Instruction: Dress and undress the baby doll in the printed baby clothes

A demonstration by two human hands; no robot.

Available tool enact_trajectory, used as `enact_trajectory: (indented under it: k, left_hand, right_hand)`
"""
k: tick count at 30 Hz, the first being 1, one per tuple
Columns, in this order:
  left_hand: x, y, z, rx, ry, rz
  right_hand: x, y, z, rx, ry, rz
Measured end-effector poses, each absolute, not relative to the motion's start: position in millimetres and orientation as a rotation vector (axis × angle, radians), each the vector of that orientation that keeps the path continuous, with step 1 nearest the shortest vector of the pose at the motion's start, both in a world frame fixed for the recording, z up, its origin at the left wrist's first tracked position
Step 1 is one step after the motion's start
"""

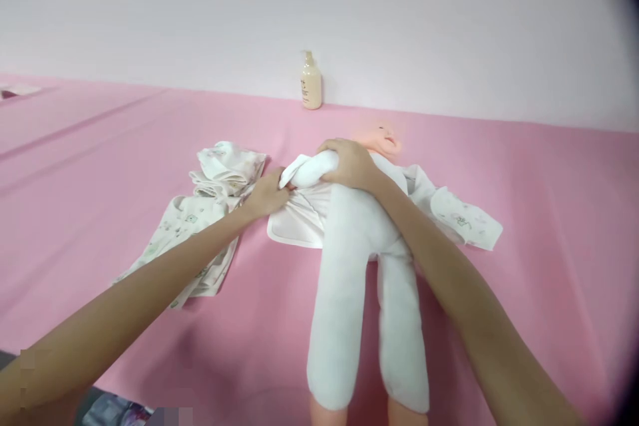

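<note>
A doll with a white cloth body (344, 279) lies on its back, its head (384, 140) toward the wall and its legs toward me. Under its torso a white patterned shirt (297, 223) is spread, one sleeve (466, 218) stretched out at the right. My left hand (269, 194) is closed on the shirt's cloth by the end of the doll's left-side arm. Wrapped round the upper part of that arm (314, 170) is my right hand (352, 163). The doll's hand on that side is hidden.
Folded patterned clothes (227, 170) and patterned trousers (182, 226) lie left of the doll on the pink sheet (239, 359). A cream pump bottle (311, 85) stands at the back against the white wall. Dark patterned fabric (114, 409) shows at the lower left edge.
</note>
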State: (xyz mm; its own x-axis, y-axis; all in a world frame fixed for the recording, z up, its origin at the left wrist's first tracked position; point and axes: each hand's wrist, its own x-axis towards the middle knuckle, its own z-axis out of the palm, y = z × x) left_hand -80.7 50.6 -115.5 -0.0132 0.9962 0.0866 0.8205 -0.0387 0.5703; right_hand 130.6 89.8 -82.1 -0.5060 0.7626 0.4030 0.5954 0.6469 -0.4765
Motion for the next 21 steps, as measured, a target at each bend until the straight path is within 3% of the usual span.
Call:
enact_trajectory:
  k: [6, 10, 14, 18, 21]
  left_hand:
    - [-97.2, 52.3, -116.0, 1.556, 1.631, 0.761]
    - [-94.7, 38.4, -110.5, 1.842, 1.666, 0.816]
    - [-53.0, 12.9, -103.9, 1.971, 1.596, 1.079]
    - [-1.0, 0.9, -106.8, 1.268, 1.010, 1.509]
    - [24.0, -2.3, -116.2, 0.879, 0.957, 1.492]
  right_hand:
    - [156.1, 91.2, -63.3, -0.945, -2.105, 0.807]
    - [161.0, 90.5, -57.8, -0.902, -2.076, 0.875]
    - [149.0, 87.0, -62.2, -0.966, -2.223, 0.747]
    - [137.7, 73.7, -67.0, -1.056, -2.367, 0.468]
    - [139.0, 58.0, -72.3, -1.156, -2.384, 0.220]
